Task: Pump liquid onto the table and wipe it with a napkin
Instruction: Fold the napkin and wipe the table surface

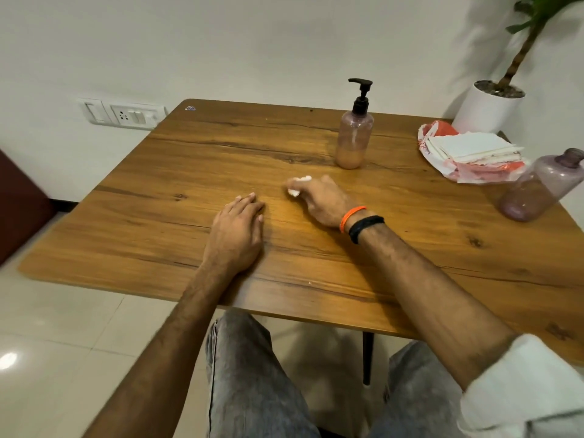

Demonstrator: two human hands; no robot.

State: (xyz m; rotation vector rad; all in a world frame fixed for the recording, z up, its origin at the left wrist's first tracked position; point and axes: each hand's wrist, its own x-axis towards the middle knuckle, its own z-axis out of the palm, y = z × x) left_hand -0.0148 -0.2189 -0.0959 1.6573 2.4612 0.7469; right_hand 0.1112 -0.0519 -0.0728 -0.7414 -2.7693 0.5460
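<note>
One napkin under right hand.

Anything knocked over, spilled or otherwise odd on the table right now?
One thing: the capless purple bottle at the table's right edge appears tilted. The pump bottle stands upright. No visible puddle near the napkin in the right hand.

Plain white wall with a switch-and-socket plate low down left of the wooden table, glossy cream floor tiles underneath, potted plant behind its far right corner.
</note>
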